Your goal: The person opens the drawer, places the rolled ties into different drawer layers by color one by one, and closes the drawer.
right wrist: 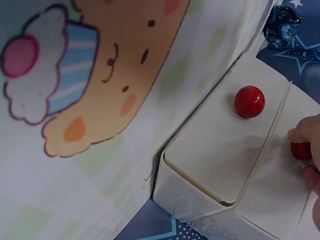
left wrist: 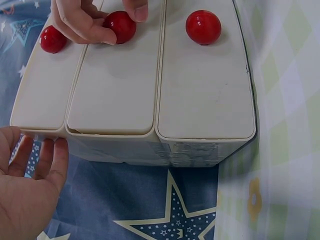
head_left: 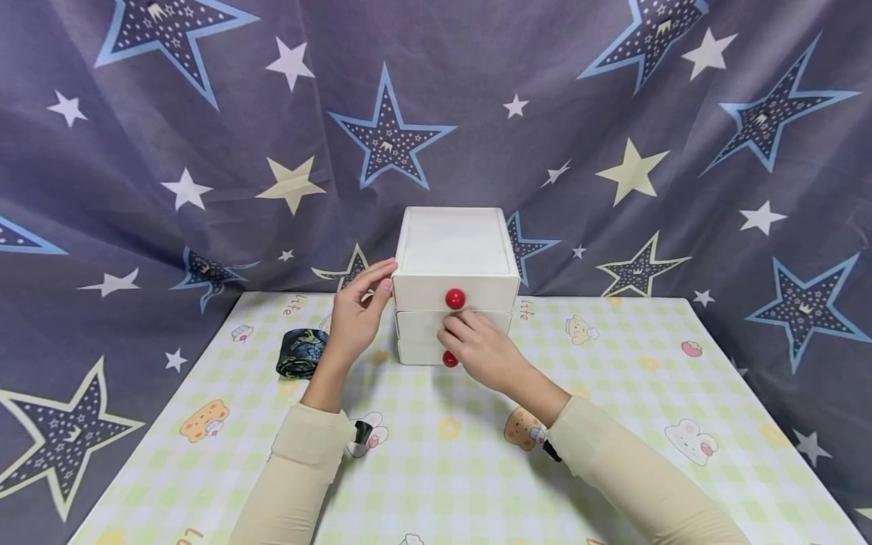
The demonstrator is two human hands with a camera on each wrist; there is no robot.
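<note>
A white three-drawer cabinet (head_left: 455, 241) stands on the table, each drawer front bearing a round red knob. My right hand (head_left: 487, 352) pinches the middle drawer's knob (left wrist: 120, 26) between thumb and fingers. In the head view that hand covers this knob, while the top knob (head_left: 455, 298) and bottom knob (head_left: 450, 359) show. With fingers extended, my left hand (head_left: 356, 322) touches the cabinet's left side near the top drawer. All drawers look pushed in. Beside the left wrist lies a rolled dark cloth (head_left: 302, 353) with a blue and yellow pattern.
A checked tablecloth (head_left: 422, 469) with cartoon animals covers the table. Directly behind the cabinet hangs a dark blue-grey star-print curtain (head_left: 470, 136), which also runs along both sides of the table.
</note>
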